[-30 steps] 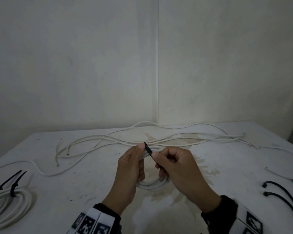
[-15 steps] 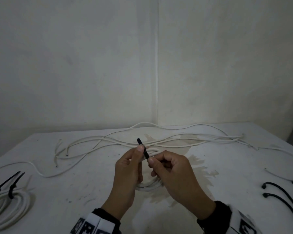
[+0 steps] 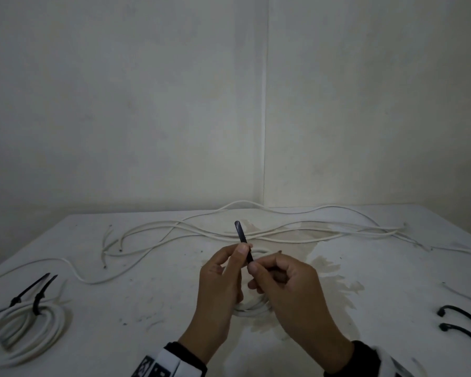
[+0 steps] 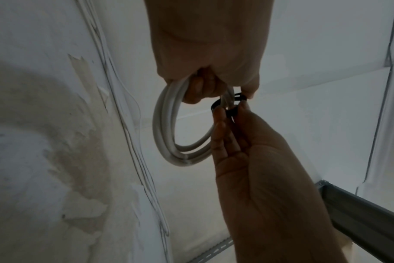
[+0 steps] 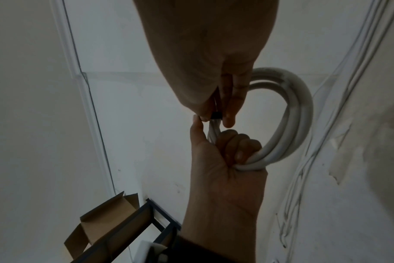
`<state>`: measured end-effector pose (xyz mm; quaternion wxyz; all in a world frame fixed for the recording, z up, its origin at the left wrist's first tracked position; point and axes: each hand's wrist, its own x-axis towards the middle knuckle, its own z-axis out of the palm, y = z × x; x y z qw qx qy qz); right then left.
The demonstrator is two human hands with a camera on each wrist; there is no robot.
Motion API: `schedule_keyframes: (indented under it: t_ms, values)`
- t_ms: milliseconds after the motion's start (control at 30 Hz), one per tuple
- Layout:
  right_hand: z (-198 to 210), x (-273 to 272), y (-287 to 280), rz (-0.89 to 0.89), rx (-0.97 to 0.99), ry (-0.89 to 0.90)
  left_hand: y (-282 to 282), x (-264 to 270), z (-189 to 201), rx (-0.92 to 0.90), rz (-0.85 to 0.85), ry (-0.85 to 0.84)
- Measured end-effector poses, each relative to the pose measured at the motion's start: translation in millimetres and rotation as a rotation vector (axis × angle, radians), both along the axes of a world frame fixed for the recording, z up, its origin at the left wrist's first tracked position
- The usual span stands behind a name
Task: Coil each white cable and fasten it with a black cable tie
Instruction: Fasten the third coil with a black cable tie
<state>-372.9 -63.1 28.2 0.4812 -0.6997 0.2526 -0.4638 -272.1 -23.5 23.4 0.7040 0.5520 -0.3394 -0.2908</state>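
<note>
A small white cable coil hangs in my left hand, whose fingers curl through the loops. A black cable tie is looped round the coil's strands. Its tail sticks up past my left thumb, which presses it. My right hand pinches the tie's head between thumb and forefinger, right beside the left thumb. In the head view both hands are above the table's middle and hide most of the coil.
A fastened coil with two black ties lies at the front left. Loose white cables stretch across the back of the table. Spare black ties lie at the right edge. A cardboard box on a metal rack stands beyond the table.
The tie's tail has come farther out above my left thumb, from a short stub to a long strip. Both hands stayed together over the table's middle.
</note>
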Motion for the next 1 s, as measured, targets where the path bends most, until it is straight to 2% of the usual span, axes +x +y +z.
schedule_keyframes:
  t_ms: [100,233,333,433,500,633,800,900,1000]
  values:
    - [-3.1,-2.3,-1.0,-0.065,0.021,-0.082,-1.1,-3.5,-0.6,0.012,0.005,0.019]
    - [-5.5,-4.9,-2.1,-0.070,-0.040,-0.068,-0.4,-8.8,-0.5,0.057,-0.043,-0.005]
    - [1.3,-7.5,-1.6,-0.092,-0.198,-0.010,0.5,-4.6,3.4,0.060,-0.061,0.005]
    - [7.7,-15.7,-11.8,-0.216,-0.372,-0.002,0.4,4.8,6.2,0.048,-0.042,0.012]
    - [11.3,-18.2,-21.4,-0.197,-0.345,0.016,1.5,7.0,8.4,0.048,-0.071,0.008]
    - [12.1,-16.3,-32.4,0.081,-0.249,0.144,3.8,4.1,11.3,0.056,-0.157,-0.025]
    - [18.1,-19.2,-32.4,0.219,-0.180,0.126,6.9,0.4,12.6,0.103,-0.212,-0.028]
    - [24.2,-20.4,-31.5,0.194,-0.192,0.165,7.7,-3.2,14.7,0.113,-0.235,-0.050]
    - [37.3,-22.4,-36.7,0.082,-0.145,0.147,7.1,-10.7,17.5,0.146,-0.256,-0.081]
